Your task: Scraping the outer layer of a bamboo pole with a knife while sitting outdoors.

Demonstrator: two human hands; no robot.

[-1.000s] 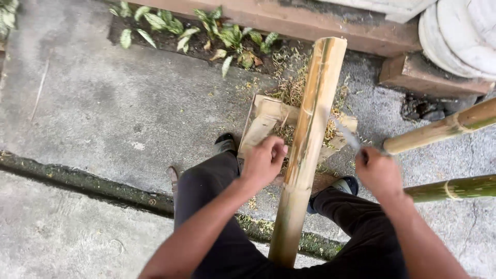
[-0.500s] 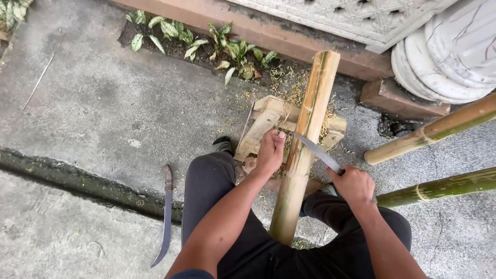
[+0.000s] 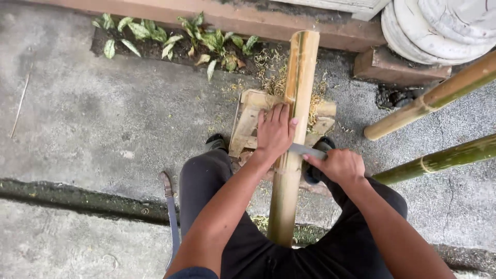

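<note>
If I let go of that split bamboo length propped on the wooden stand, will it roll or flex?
Probably stiff: the split bamboo runs straight from lap to wooden stand with no sag. Its rounded back could rock sideways, since only the left hand steadies it. It likely shifts under blade pressure from the right hand. For its length it looks fairly light, being a hollow half.

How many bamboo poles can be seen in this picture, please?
3. One split bamboo pole lies between the knees under the left hand; a tan pole and a green pole lie at right. Others may lie outside the frame.
</note>
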